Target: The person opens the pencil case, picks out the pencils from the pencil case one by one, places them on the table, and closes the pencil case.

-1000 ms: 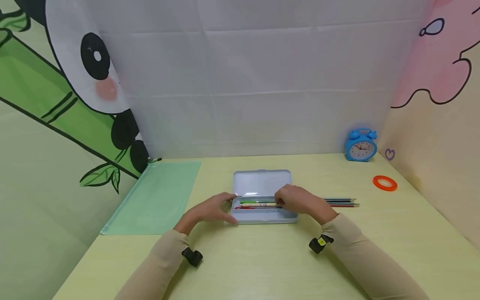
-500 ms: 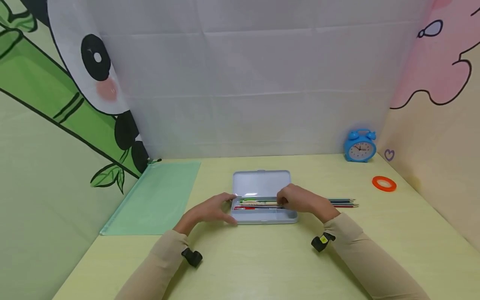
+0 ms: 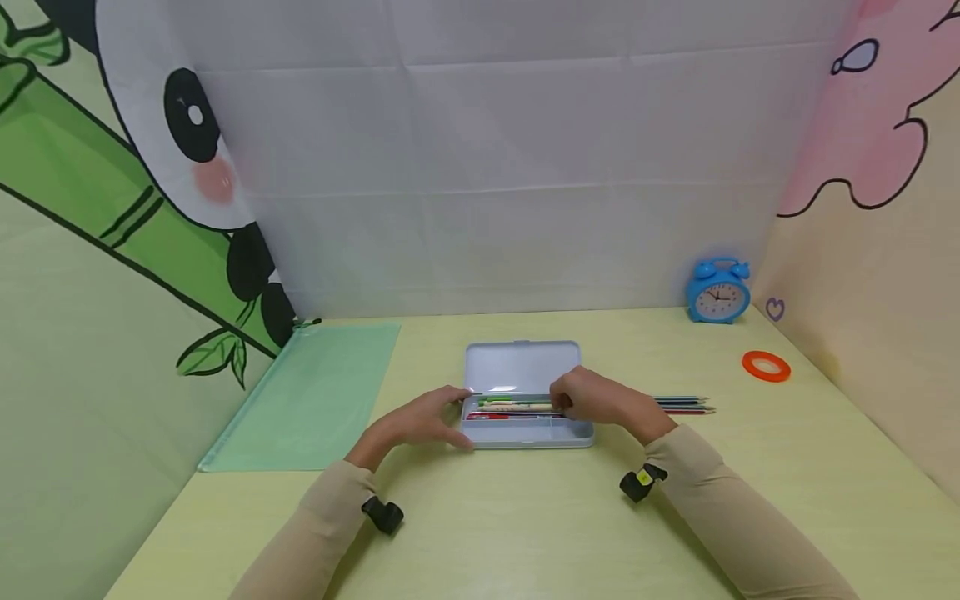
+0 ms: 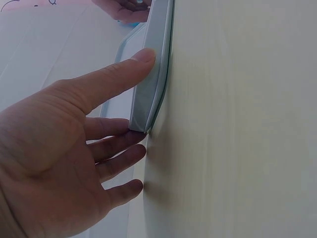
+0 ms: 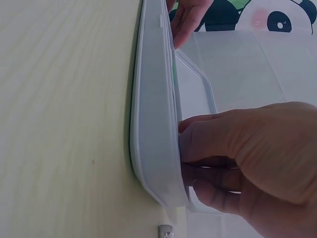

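Observation:
A pale metal pencil case (image 3: 522, 367) lies on the table with its lid raised toward the back wall. Several pens (image 3: 517, 407), green, cream and red, lie along its rear compartment. My left hand (image 3: 423, 419) holds the case at its left end; the left wrist view puts the thumb (image 4: 143, 55) on the front wall and the fingertips at the corner. Curled over the right part of the tray, my right hand (image 3: 596, 396) pinches at the pens' right ends. In the right wrist view its fingertips dip behind the case's wall (image 5: 156, 99), partly hidden.
Several dark and red pencils (image 3: 682, 406) lie on the table right of the case, partly behind the right wrist. Farther right are an orange ring (image 3: 752, 365) and a blue alarm clock (image 3: 718, 292). A green pouch (image 3: 315, 400) lies flat at the left.
My right hand has shifted a little right, then back left, over the tray, and the pens under it have moved slightly. The left hand has kept its place on the case.

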Demonstrator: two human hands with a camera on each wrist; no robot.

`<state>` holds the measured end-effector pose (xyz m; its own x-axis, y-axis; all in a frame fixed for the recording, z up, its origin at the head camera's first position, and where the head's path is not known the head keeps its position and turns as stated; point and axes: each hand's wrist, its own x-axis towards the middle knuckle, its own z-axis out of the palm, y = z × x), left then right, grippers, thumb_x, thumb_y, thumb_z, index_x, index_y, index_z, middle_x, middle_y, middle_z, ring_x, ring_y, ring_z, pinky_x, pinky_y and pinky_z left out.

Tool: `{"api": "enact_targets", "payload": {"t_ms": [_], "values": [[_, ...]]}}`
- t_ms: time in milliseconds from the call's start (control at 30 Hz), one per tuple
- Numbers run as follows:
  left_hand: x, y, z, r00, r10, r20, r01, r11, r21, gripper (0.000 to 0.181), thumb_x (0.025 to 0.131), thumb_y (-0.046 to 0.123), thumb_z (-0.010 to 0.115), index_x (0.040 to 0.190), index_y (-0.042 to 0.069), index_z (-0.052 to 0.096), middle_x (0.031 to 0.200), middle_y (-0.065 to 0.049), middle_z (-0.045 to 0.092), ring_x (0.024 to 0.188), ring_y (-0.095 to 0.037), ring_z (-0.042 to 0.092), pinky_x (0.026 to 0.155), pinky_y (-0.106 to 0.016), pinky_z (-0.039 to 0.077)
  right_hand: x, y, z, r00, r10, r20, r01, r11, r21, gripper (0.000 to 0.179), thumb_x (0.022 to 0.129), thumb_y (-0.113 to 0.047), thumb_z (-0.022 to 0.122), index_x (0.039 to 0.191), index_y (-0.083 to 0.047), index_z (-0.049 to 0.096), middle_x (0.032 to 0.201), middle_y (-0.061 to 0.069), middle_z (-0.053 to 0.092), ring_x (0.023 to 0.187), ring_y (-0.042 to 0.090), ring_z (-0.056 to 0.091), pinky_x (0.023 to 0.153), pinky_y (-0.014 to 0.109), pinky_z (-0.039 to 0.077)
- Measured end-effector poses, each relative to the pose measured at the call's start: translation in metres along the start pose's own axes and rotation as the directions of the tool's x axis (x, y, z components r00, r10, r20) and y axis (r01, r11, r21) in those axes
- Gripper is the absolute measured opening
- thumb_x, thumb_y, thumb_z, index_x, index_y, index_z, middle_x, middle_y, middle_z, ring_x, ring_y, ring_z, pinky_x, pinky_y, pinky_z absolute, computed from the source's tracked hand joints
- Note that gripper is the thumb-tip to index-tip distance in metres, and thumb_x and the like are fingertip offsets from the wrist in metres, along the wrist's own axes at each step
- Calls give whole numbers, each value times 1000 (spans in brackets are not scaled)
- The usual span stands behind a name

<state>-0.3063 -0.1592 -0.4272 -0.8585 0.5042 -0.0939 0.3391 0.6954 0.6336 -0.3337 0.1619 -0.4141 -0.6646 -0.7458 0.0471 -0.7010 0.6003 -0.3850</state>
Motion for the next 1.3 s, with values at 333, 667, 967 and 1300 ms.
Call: {"api": "enact_targets", "payload": {"t_ms": [333, 667, 967, 1300], "values": [[0, -3, 0, 1000, 15, 0, -15, 1000, 5, 90, 75, 32, 90, 146, -2, 45, 143, -14, 50, 133, -32, 44, 113, -50, 35, 2, -1, 4, 1000, -5, 16, 5, 1000, -10, 22, 84, 14, 65, 78, -7, 66, 71, -5, 52, 68, 11, 45, 58, 23, 41], [0, -1, 1, 1000, 4, 8, -4, 1000, -1, 91, 75, 33, 90, 147, 0, 45, 144, -12, 50, 134, -30, 43, 114, -49, 34, -1, -4, 1, 999, -4, 34, 6, 998, -59, 20, 82, 9, 73, 80, -9, 66, 78, -2, 50, 72, 13, 45, 61, 24, 41], [0, 0, 1, 1000, 1, 14, -1, 1000, 7, 91, 75, 34, 90, 147, 1, 45, 144, -12, 50, 133, -29, 44, 113, -48, 34, -2, -5, -3, 998, -48, 45, 51, 996, -70, 14, 85, 4, 73, 85, -10, 70, 80, -4, 59, 72, 11, 49, 64, 24, 46], [1, 1, 0, 1000, 6, 9, -6, 1000, 19, 89, 76, 33, 89, 146, 0, 46, 142, -11, 51, 132, -29, 45, 113, -49, 35, -3, -5, -7, 996, -90, 17, 90, 996, -26, 10, 88, 0, 73, 88, -9, 77, 80, -7, 62, 70, 7, 52, 63, 23, 49]]}}
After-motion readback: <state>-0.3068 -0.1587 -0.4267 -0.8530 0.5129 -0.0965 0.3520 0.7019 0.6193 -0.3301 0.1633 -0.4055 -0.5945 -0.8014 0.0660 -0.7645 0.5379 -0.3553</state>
